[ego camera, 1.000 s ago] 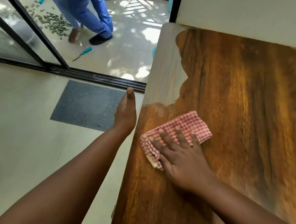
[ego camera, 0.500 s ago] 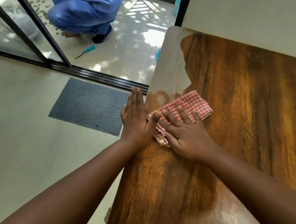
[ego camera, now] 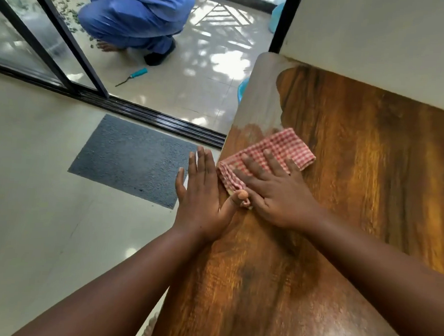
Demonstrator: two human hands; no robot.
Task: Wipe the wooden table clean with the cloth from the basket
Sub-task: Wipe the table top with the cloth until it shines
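- The wooden worktop (ego camera: 343, 201) is being taken as the landmark; it is being seen running from the near edge of the view up to a pale wall (ego camera: 380, 34) at its far side.
- A red-and-white checked cloth (ego camera: 276, 150), folded, is being kept flat on the worktop, just beside its left edge and toward its far half.
- The cloth is being pressed down by the right hand (ego camera: 276, 192), whose fingers (ego camera: 270, 160) are being held straight and spread over the fabric, released rather than clenched.
- The left hand (ego camera: 200, 200) is being held at the worktop's left edge, its fingers (ego camera: 203, 161) being kept straight and together, grasping nothing; its thumb is being rested close against the near corner of the cloth.
- A dull, pale patch is being shown on the worktop beyond the cloth, along the far left edge, while the rest of the surface is being shown dark and glossy.
- A grey doormat (ego camera: 133, 159) is being seen on the floor left of the worktop.
- Beyond the mat, past a dark sliding-door track (ego camera: 154, 117), a person in blue clothing (ego camera: 136, 14) is being seen crouching on a tiled floor.
- A small tool with a teal handle (ego camera: 133, 76) is being seen lying on those tiles, well apart from the worktop.
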